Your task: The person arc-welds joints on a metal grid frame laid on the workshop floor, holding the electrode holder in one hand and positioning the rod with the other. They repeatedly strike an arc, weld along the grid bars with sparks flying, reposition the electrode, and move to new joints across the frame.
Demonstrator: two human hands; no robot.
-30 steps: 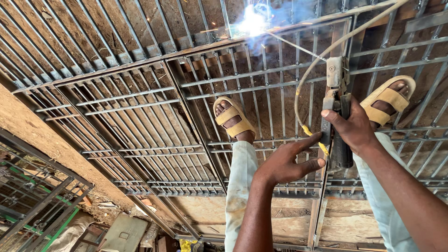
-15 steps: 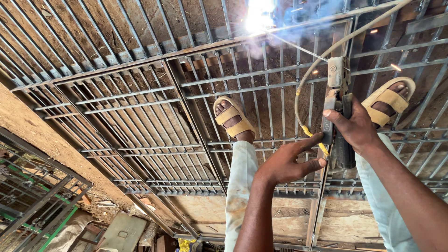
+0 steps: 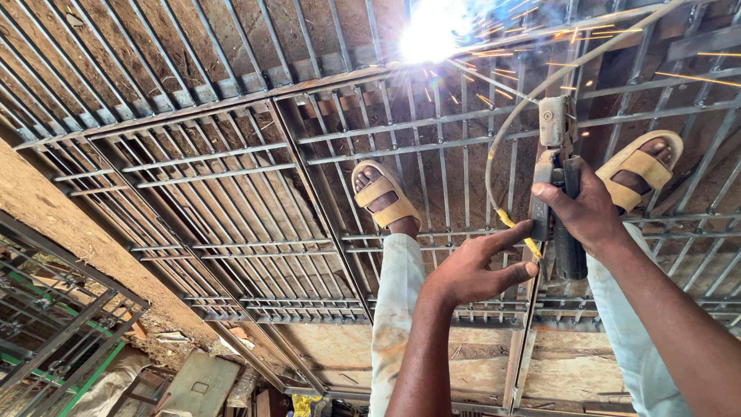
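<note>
A metalworking yard or welding workshop: grey steel bar grilles (image 3: 231, 193) lie stacked over bare dirt ground (image 3: 46, 201), and a white welding arc (image 3: 432, 35) throws orange sparks.

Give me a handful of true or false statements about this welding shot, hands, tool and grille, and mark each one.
1. The right hand grips a dark welding electrode holder. True.
2. The left hand is clenched round a hammer. False: it holds nothing; its fingers stretch toward the yellow cable beside the holder.
3. A bright welding arc flares at the far end of the metal grille, with sparks flying off. True.
4. The person wears closed black boots. False: both feet are in tan open sandals, standing on the grille bars.
5. The grille stands upright against a wall. False: it lies flat under the person's feet.
</note>
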